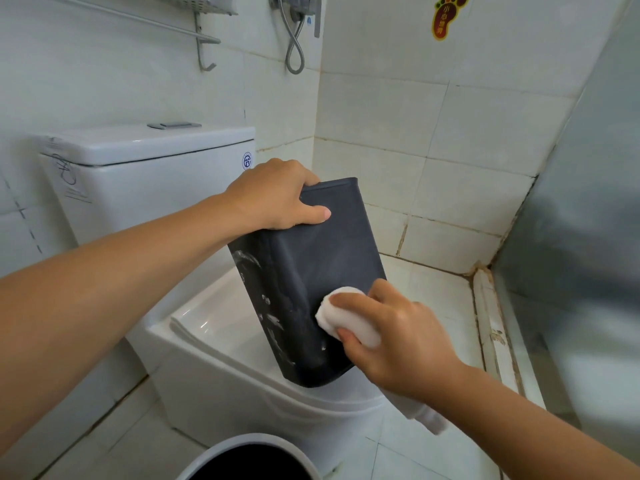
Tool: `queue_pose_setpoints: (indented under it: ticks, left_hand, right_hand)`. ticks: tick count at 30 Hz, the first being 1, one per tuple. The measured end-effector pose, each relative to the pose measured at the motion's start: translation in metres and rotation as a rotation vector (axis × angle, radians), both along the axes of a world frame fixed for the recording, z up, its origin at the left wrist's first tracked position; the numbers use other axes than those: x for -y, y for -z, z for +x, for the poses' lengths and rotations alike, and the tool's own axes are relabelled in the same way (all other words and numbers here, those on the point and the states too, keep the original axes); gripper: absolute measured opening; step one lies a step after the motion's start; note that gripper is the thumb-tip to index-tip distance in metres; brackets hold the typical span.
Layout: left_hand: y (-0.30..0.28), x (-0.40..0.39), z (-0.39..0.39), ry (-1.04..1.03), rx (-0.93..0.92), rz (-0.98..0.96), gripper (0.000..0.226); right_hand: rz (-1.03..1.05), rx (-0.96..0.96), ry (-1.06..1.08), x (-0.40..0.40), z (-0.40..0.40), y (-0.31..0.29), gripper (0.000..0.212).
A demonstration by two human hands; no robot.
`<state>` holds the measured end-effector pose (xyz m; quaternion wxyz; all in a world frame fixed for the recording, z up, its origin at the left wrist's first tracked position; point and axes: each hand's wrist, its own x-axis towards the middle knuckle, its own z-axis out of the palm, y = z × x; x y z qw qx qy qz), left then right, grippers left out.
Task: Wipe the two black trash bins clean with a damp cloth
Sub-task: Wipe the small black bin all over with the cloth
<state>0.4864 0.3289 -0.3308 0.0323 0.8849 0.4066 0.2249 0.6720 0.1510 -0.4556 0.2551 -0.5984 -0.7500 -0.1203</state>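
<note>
The bin [325, 258] stands tilted on the closed toilet lid [221, 327], its base near the lid's front edge. The left hand [273, 195] grips the bin's top end, thumb across the near face and fingers curled over the far edge. The right hand [391, 337] pinches a folded white cloth [346, 317] between fingers and thumb and presses it on the lower part of the near face; a loose tail of cloth hangs below the wrist. White smears mark the bin's left side.

To wipe well, the left hand should likely brace firmly so the base does not skid on the smooth lid, while the cloth runs in long overlapping strokes, then turns to the smeared side. A second bin [252, 462] sits on the floor below, apparently waiting.
</note>
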Motion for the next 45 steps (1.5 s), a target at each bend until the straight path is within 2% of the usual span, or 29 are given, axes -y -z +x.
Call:
queue_pose_setpoints:
  ticks: [4, 7, 16, 20, 26, 29, 33, 36, 45]
  left_hand:
    - [0.002, -0.002, 0.0, -0.027, 0.004, -0.023, 0.024]
    - [0.004, -0.001, -0.004, -0.043, 0.01, -0.024, 0.03]
    - [0.005, -0.003, -0.004, -0.066, 0.0, -0.005, 0.036]
    - [0.001, 0.003, 0.003, -0.033, -0.022, 0.033, 0.036]
    - [-0.001, 0.009, 0.006, -0.036, -0.04, 0.047, 0.037]
    - [-0.002, 0.011, 0.005, -0.036, -0.045, 0.03, 0.036]
    - [-0.003, 0.014, 0.004, -0.031, -0.044, 0.006, 0.036]
    - [-0.004, 0.018, 0.008, -0.023, -0.062, 0.033, 0.041]
    - [-0.005, 0.023, 0.011, -0.045, -0.099, 0.073, 0.051]
  right_hand:
    - [-0.034, -0.133, 0.126, -0.013, 0.005, -0.012, 0.04]
    - [-0.004, -0.214, 0.236, -0.033, 0.005, -0.021, 0.039]
    - [-0.113, -0.034, -0.058, 0.018, -0.011, 0.003, 0.043]
    - [-0.102, 0.001, -0.007, 0.024, -0.01, 0.003, 0.042]
    - [-0.028, -0.121, 0.12, 0.004, -0.02, -0.015, 0.041]
    - [-0.045, -0.063, 0.052, 0.013, -0.021, -0.01, 0.044]
    - [-0.153, 0.107, -0.044, 0.04, -0.009, 0.003, 0.043]
    - [-0.184, 0.165, -0.042, 0.049, -0.006, 0.005, 0.04]
    - [0.07, -0.016, 0.05, 0.01, -0.049, -0.023, 0.038]
